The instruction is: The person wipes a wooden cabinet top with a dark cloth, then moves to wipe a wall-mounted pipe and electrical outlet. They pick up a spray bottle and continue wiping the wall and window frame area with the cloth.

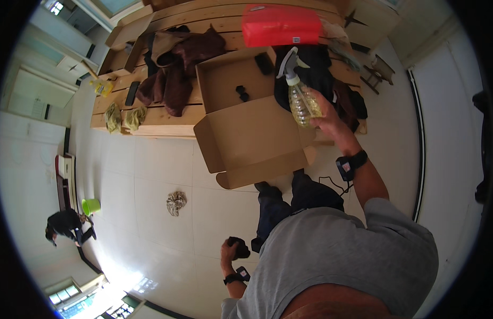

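Note:
My right hand [324, 113] grips a clear, ribbed spray bottle [303, 99] with yellowish liquid and a grey-white trigger head, held over dark cloth at the bench's right side. Low beside my body, my left hand [229, 252] is closed on a dark, bunched item [239, 248], perhaps cloth. An open cardboard box [254, 139] lies before me, its lid folded out past the bench edge. Inside the box are a small black object [242, 93] and a black block or brush [264, 63].
The slatted wooden bench [162, 129] holds brown garments [178, 87], a red plastic package [282, 27], yellowish rags [134, 117] and another open box [117, 60]. A crumpled cloth [176, 203] lies on the tiled floor. A person [67, 226] crouches near a green bucket [91, 206] far left.

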Tool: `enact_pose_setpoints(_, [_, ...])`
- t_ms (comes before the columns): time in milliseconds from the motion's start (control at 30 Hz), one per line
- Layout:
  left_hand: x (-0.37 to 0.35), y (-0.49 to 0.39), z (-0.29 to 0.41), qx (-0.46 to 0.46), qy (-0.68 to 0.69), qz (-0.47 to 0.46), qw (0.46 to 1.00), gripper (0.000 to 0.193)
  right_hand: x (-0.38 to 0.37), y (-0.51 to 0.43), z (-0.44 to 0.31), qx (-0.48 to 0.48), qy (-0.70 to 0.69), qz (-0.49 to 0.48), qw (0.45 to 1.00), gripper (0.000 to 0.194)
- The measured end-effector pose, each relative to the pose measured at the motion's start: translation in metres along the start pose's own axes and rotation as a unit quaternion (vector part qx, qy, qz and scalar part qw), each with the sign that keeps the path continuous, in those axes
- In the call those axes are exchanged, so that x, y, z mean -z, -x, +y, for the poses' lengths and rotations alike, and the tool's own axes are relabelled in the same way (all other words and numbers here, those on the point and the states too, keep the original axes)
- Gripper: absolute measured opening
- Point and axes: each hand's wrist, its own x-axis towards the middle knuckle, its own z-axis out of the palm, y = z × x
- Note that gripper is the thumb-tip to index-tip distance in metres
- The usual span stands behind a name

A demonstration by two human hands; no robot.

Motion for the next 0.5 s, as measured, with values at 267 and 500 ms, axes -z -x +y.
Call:
enact_pose_setpoints(267, [0.031,-0.027,0.198,-0.167,-0.069,-0.142,0.973,0.036,-0.003,0.133,0.001,-0.097,0.024,0.041,0.994,0.110])
enact_pose_setpoints(500, [-0.032,0.026,0.360,-0.325,0.000,-0.248,0.913,0.033,0.010,0.225,-0.015,-0.128,0.116,0.024,0.985,0.107])
